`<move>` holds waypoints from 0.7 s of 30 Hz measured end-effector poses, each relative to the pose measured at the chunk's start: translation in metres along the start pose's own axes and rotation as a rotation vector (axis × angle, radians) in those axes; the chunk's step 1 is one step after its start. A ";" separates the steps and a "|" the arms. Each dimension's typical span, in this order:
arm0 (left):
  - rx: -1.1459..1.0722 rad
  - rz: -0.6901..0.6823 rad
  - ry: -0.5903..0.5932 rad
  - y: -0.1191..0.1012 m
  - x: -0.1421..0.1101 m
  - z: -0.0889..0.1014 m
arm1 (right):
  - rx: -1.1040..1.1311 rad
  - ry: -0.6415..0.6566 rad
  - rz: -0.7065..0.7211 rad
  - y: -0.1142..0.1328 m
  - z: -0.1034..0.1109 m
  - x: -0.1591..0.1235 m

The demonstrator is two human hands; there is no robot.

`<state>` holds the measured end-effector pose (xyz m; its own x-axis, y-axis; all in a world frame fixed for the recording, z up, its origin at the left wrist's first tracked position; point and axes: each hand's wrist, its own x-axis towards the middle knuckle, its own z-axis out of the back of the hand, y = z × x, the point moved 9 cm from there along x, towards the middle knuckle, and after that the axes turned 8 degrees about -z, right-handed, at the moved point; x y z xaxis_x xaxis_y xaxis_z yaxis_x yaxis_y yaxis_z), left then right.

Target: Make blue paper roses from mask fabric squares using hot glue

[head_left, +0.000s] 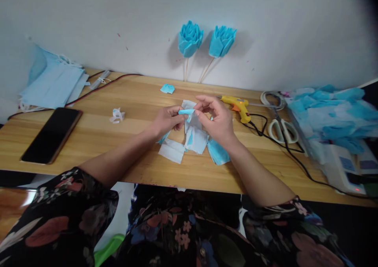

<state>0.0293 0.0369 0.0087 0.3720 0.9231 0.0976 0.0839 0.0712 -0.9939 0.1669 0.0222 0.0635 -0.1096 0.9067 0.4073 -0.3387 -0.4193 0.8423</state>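
Observation:
A small folded piece of blue fabric (187, 112) is stretched between my two hands above the desk. My left hand (169, 121) pinches its left end between thumb and fingers. At its right end, the thumb and fingertips of my right hand (217, 117) close on it. Below lie several loose cut pieces: a white piece (172, 150), a crumpled white and blue one (196, 139) and a blue one (218, 152). Another small blue piece (167, 88) lies farther back. Two blue fabric flowers, one left (190, 39) and one right (222, 41), lean on sticks against the wall.
A yellow glue gun (240, 107) and white-handled scissors (282, 131) lie to the right, with black cable around them. A heap of blue scraps (339, 113) and a white power strip (344, 170) stand beyond. Left are a phone (52, 136), face masks (54, 80) and crumpled scraps (117, 115).

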 end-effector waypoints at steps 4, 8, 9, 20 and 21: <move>0.005 0.010 -0.007 0.002 0.000 0.001 | 0.002 0.012 0.037 0.001 0.000 -0.001; -0.002 -0.007 0.019 0.000 0.000 -0.002 | 0.062 0.068 -0.009 -0.008 -0.003 0.002; 0.004 -0.009 0.025 0.000 0.000 -0.002 | 0.060 0.078 -0.019 -0.010 -0.005 0.002; 0.086 -0.053 0.084 -0.004 -0.004 -0.010 | -0.310 0.051 0.220 0.018 -0.011 -0.008; 0.086 -0.058 0.083 -0.003 -0.004 -0.010 | -0.346 0.059 0.267 0.022 -0.012 -0.009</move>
<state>0.0367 0.0295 0.0121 0.4440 0.8825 0.1549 0.0287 0.1587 -0.9869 0.1492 0.0051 0.0735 -0.2858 0.7738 0.5653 -0.5830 -0.6086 0.5382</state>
